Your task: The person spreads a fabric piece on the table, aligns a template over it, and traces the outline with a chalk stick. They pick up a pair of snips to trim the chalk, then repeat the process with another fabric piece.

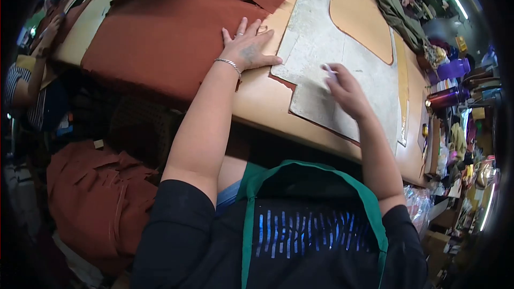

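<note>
– what's in the purple bottle?
– can't tell.
– grip?
– left hand spread wide on red-brown material; right hand pinching a white stick above the pale board on the table.

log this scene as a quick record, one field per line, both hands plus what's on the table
left hand: spread palm down, thumb at the grey sheet's edge
right hand: pinching a small white object above the sheet
grey sheet: flat, cut-out shape, reddish-brown material showing along part of its edge
reddish-brown cloth: spread left of the sheet
table: light tan
</note>
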### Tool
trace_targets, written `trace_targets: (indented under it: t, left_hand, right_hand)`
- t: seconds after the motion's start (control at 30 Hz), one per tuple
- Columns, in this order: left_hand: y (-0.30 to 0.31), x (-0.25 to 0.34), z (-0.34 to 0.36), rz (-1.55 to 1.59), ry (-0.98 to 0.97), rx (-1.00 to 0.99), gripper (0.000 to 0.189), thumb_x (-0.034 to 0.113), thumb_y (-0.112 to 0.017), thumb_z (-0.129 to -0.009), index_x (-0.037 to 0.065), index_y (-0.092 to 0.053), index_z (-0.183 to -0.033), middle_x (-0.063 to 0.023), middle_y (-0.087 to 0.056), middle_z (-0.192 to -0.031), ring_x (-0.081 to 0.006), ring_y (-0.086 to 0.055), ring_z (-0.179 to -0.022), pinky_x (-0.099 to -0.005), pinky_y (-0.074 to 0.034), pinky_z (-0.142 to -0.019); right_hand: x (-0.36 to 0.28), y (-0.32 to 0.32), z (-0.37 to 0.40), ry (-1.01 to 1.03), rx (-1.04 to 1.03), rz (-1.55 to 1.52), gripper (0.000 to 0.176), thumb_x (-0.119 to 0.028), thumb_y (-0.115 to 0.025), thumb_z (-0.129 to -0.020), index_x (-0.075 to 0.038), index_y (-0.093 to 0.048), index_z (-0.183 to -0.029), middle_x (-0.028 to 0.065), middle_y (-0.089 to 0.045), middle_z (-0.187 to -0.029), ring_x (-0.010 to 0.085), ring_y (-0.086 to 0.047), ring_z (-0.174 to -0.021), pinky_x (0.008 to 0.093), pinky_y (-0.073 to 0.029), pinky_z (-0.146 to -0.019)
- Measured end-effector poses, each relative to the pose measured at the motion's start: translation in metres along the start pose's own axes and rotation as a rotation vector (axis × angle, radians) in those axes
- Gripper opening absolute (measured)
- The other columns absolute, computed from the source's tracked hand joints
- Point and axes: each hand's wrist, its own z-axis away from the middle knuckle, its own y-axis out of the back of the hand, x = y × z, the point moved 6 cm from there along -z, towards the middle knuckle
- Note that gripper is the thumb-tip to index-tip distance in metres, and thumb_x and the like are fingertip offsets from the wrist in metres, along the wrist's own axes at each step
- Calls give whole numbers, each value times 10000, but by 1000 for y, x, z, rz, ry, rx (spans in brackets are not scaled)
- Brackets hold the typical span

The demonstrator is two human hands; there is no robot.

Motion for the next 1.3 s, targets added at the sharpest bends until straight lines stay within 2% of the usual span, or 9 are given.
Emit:
trace_targets:
  t: [0.07, 0.23, 0.43, 0.53, 0.63, 0.73, 0.93, 1.03, 1.3]
  left_hand:
    - [-2, -2, -1, 3, -18, 0, 872, 689, -567, -552, 245, -371, -1277, -70, -155, -1410, -304, -54, -1305, -637, -17, -959]
    - [-1, -1, -2, 9, -24, -21, 882, 679, -606, -515, 278, -380, -1268, -64, -158, -1411, -307, -49, -1305, -638, -13, -957]
    - [-4, -2, -4, 8, -41, -8, 892, 663, -626, -498, 286, -378, -1268, -72, -158, -1410, -317, -46, -1305, -645, -13, -949]
    - [-4, -3, -4, 10, -47, -4, 896, 651, -637, -490, 286, -380, -1267, -75, -162, -1409, -319, -48, -1304, -646, -9, -946]
    - [-3, -3, -4, 34, -51, 4, 895, 643, -644, -484, 280, -391, -1262, -77, -172, -1406, -320, -49, -1304, -644, -4, -946]
    - [-4, -3, -4, 46, -51, 15, 896, 641, -649, -477, 274, -404, -1256, -78, -184, -1403, -321, -53, -1304, -643, -1, -947]
    - [-4, -3, -4, 52, -46, 13, 917, 647, -657, -452, 273, -411, -1252, -75, -191, -1401, -318, -59, -1303, -641, -2, -951]
    - [-3, -3, -4, 49, -38, 7, 926, 654, -657, -440, 276, -414, -1250, -72, -192, -1401, -311, -62, -1304, -639, -1, -954]
    - [-3, -3, -4, 42, -32, 12, 912, 649, -658, -452, 278, -415, -1249, -62, -190, -1402, -297, -58, -1306, -638, -7, -957]
  right_hand:
    - [-24, -27, -8, 65, -34, 90, 292, -212, -466, -838, -27, -437, -1063, 222, -572, -851, 339, -554, -797, 383, -418, -721]
    - [-35, -42, -12, 70, -97, 152, 240, -234, -421, -861, -26, -447, -978, 248, -567, -800, 412, -529, -798, 420, -412, -718]
    - [-30, -47, -15, 231, 72, -211, 158, -146, -554, -797, -7, -544, -873, 148, -587, -755, 203, -579, -699, 292, -442, -644]
    - [-25, -52, -18, 176, 64, -364, 130, -90, -599, -757, -18, -570, -861, 89, -572, -708, 103, -537, -637, 235, -433, -597]
    - [-30, -54, -18, 72, 60, -257, 113, -95, -578, -778, -25, -573, -866, 67, -559, -677, 99, -518, -606, 231, -434, -575]
    - [-36, -59, -20, 173, 67, -188, 119, -115, -569, -798, -23, -573, -873, 52, -556, -662, 84, -503, -606, 229, -434, -575]
    - [-37, -73, -23, 202, -3, -444, 159, -165, -567, -818, -20, -580, -883, 72, -581, -693, 96, -518, -616, 241, -437, -598]
    - [-32, -76, -26, 112, -61, -431, 169, -168, -562, -820, -16, -583, -889, 94, -595, -734, 130, -549, -637, 254, -444, -615]
    - [-52, -60, -17, 319, 88, -49, 163, -171, -538, -810, -12, -563, -836, 149, -572, -746, 282, -544, -716, 347, -433, -662]
